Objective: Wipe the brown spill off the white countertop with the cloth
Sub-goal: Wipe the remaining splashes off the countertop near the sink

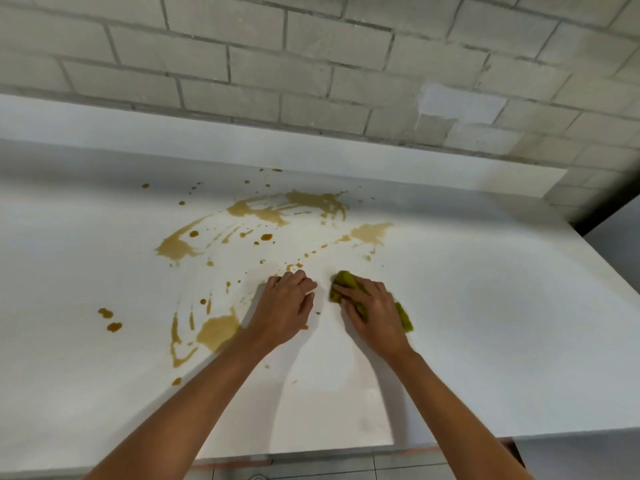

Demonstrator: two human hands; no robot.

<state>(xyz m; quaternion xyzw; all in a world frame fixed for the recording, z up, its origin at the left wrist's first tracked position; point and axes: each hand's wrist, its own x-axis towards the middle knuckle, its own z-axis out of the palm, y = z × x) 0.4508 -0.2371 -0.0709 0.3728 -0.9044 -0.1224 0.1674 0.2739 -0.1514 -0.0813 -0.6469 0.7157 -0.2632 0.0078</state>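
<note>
Cloth: we see a small green-yellow cloth, bunched up, lying on the white countertop near the front centre, mostly covered by the right hand.
Right hand: we have it palm down on the cloth, fingers spread and curled lightly over it, pressing it to the surface; folds of cloth show ahead of the fingertips and behind the heel of the hand.
Left hand: we rest it on the countertop just beside the cloth, fingers loosely bent, holding nothing; it appears to serve as a brace.
Brown spill: thin, watery streaks and drops spread in an arc beyond and to the left of both hands, with a larger pool close to the left forearm. The patch around the cloth looks mostly clear.
Handling, cloth: we judge it soft, light and limp. It will fold and bunch under sideways force, so we hold it with a flat palm over its middle, not by an edge.
Handling, surface: we judge the wet countertop smooth and slippery; the cloth should glide easily and may smear liquid as it soaks.
Progress: we judge the wipe under way, with most of the spill left.
</note>
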